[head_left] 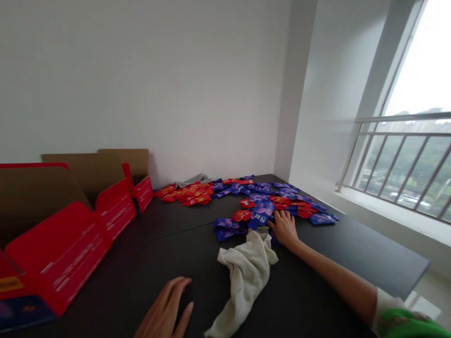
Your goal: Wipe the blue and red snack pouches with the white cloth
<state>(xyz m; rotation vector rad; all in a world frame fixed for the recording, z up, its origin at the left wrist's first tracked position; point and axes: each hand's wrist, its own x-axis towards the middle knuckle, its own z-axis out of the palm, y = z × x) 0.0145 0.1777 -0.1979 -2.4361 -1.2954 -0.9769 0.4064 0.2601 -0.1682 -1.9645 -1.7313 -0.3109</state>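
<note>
My right hand reaches forward over the near edge of a spread pile of small packets, fingers stretched out on them. Beside its thumb stands a blue-purple packet, with red packets to the left. A crumpled off-white cloth lies just in front of the pile, close to my right wrist. Nearer to me, at the bottom, my left hand is open above the dark table, fingers apart and nothing in it. What lies under my right palm is hidden.
Open red cardboard boxes with brown insides line the left side. More red packets and a grey cloth lie at the back by the wall. To the right are the table's edge, a window and a metal railing.
</note>
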